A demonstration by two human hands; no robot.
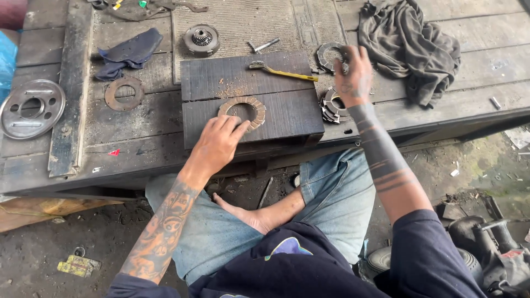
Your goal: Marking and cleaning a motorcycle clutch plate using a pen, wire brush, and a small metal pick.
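Observation:
A tan friction ring (pixel 243 110) lies flat on a dark wooden block (pixel 276 118) at the bench's front. My left hand (pixel 218 144) rests on the block with its fingertips touching the ring's near edge. My right hand (pixel 353 74) reaches farther back and grips a grey metal ring (pixel 329 55) at its right side. A stack of similar rings (pixel 333 106) leans just below that hand. A yellow-handled wire brush (pixel 281 72) lies on the block's far part.
A round clutch hub (pixel 201 40), two bolts (pixel 264 46), a rusty flat ring (pixel 124 94), a silver round plate (pixel 30 108), a dark blue cloth (pixel 128 53) and a grey rag (pixel 411 47) lie on the wooden bench (pixel 138 132). My knees are below its front edge.

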